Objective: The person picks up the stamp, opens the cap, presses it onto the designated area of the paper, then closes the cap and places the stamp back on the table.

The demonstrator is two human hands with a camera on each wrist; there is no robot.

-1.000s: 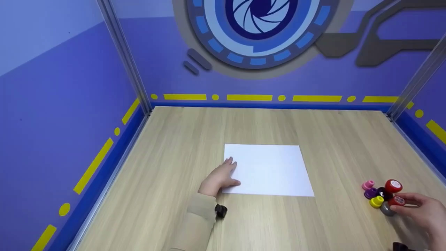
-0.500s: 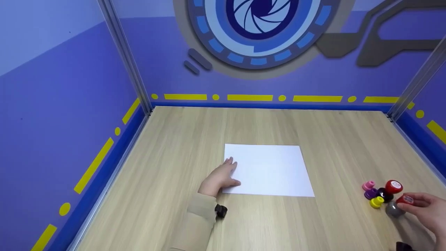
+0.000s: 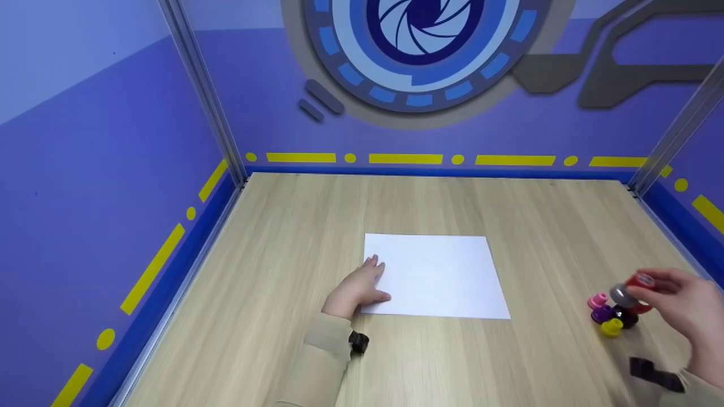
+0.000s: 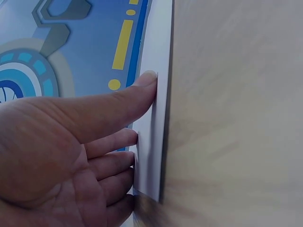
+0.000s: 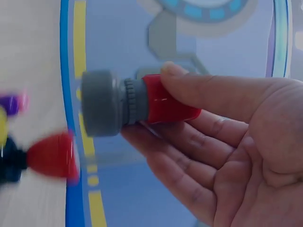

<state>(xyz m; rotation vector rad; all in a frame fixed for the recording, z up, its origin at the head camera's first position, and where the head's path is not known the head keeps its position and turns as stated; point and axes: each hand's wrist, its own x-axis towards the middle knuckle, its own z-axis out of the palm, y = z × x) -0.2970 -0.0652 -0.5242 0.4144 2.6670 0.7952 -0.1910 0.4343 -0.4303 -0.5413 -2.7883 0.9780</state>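
Note:
My left hand [image 3: 357, 288] rests with its fingers spread on the left edge of a blank white sheet of paper [image 3: 444, 277]. In the left wrist view its thumb and fingertips touch the sheet. Over at the right of the table, my right hand [image 3: 687, 299] pinches the red handle of a stamp [image 5: 161, 99] with a round grey base, held above the tabletop and tilted. Just below and behind it stands another red-handled stamp with a black base [image 3: 628, 318], partly hidden. Beside that are small pink [image 3: 597, 301], purple [image 3: 602, 314] and yellow stamps [image 3: 611, 327].
A light wood-grain table [image 3: 271, 271] lies under everything. Blue-purple printed panels [image 3: 271, 102] close in its back and sides, with metal posts [image 3: 206, 85] at the back corners.
My right hand drew the grey-based stamp away from the cluster to the right, then raised it upward and to the left above the others. My left hand and the paper stayed put.

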